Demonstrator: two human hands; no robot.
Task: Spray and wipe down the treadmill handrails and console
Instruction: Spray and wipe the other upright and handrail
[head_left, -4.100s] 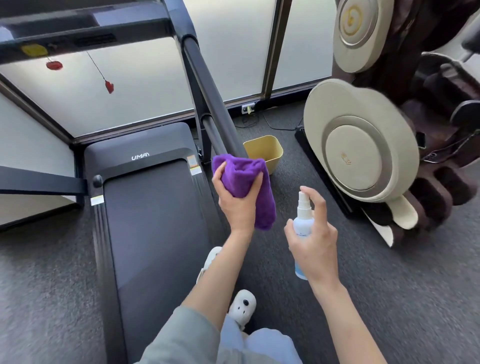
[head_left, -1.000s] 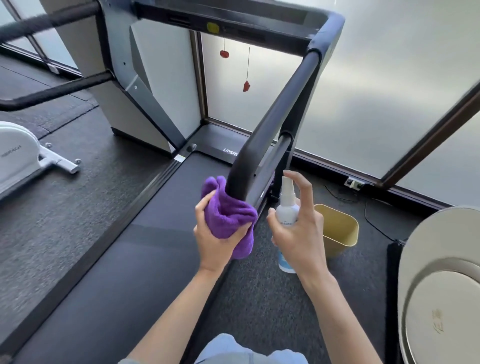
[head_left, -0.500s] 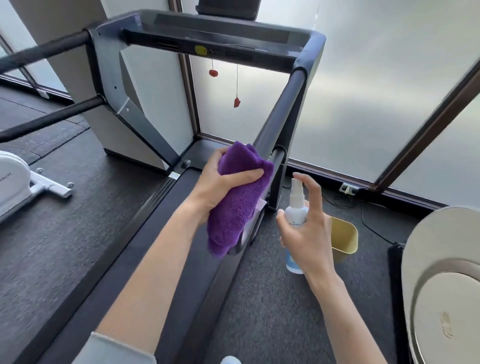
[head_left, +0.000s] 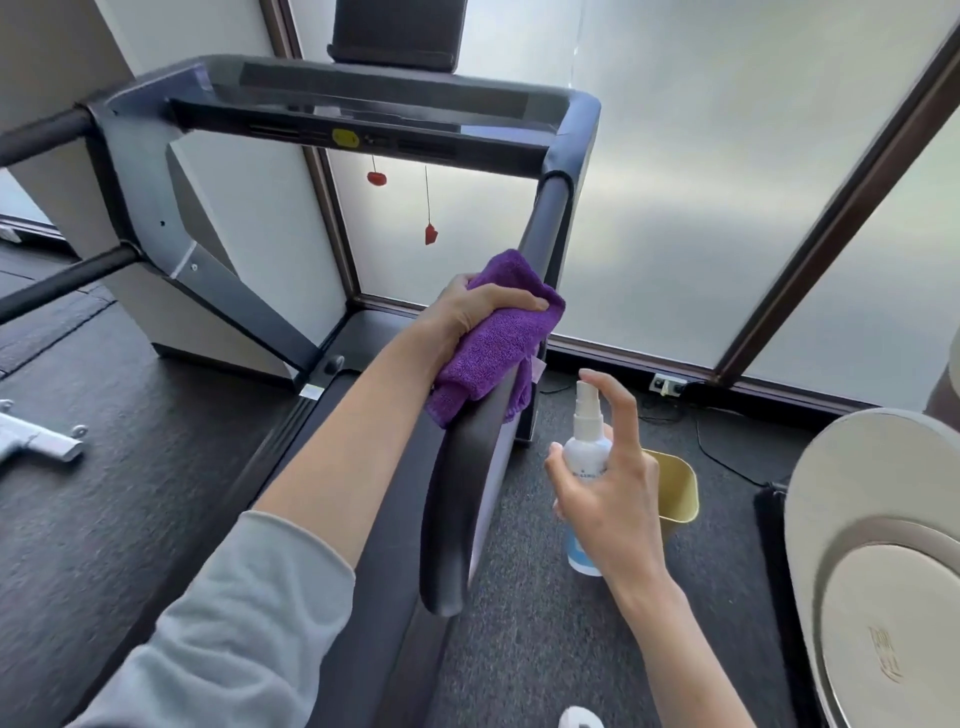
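Note:
My left hand (head_left: 470, 312) presses a folded purple cloth (head_left: 493, 348) over the treadmill's right handrail (head_left: 457, 499), about halfway along the black padded bar. The cloth wraps the rail and hangs down on both sides. My right hand (head_left: 608, 493) holds a small white spray bottle (head_left: 586, 452) upright just right of the rail, index finger raised over the nozzle. The dark console (head_left: 363, 111) spans the top of the frame, with a yellow button at its lower edge. The left handrail (head_left: 41, 137) juts out at the far left.
A yellow bin (head_left: 675, 488) stands on the grey carpet right of the treadmill. A beige massage chair (head_left: 872, 571) fills the lower right. Red safety clips (head_left: 430, 234) hang under the console. A white machine's foot (head_left: 36, 441) lies left. Frosted windows behind.
My left hand has slid the cloth further up the right handrail toward the console. My view has tilted up and closer. The right hand and bottle stay beside the rail.

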